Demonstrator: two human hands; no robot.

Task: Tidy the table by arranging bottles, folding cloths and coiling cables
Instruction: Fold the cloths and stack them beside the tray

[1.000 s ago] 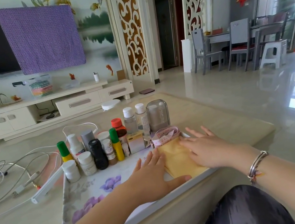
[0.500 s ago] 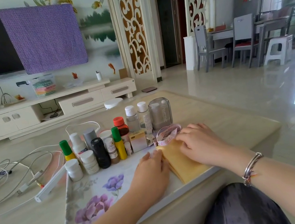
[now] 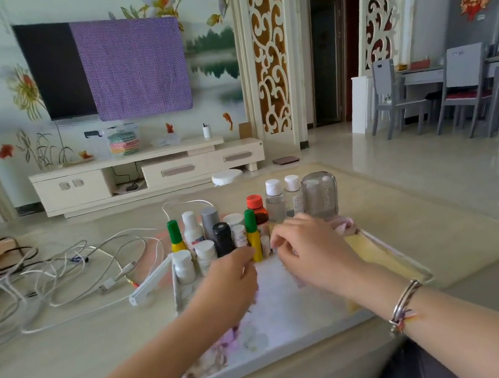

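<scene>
A living room with a flowered wall, a low cabinet under a television half covered by a purple cloth [image 3: 133, 66], and a pale table [image 3: 416, 232] in the foreground. On the table lies a flowered tray [image 3: 285, 325], and the bottles [image 3: 234, 224] stand packed in rows along its far edge, probably so that the near part stays free for other things.

Both hands reach into the tray just in front of the bottles. The left hand [image 3: 229, 289] has its fingers curled toward the small bottles in the near row, its fingertips at or touching them; motion blur hides whether this grip is pinching anything, so I cannot tell. The right hand [image 3: 312, 251] also has curled fingers, its thumb and forefinger close together near a small white bottle beside the yellow one; again I cannot tell whether it holds something. To my eye the hands are straightening the near row.

A folded yellow cloth [image 3: 373, 253] lies along the tray's right side, partly under the right forearm, with something pink [image 3: 345, 227] at its far end. Left of the tray, white cables [image 3: 67, 277] sprawl uncoiled across the table, and a white strip-like thing [image 3: 151, 281] leans against the tray's corner. The crowded bottles leave little room for fingers, so a careless nudge could topple neighbours.
</scene>
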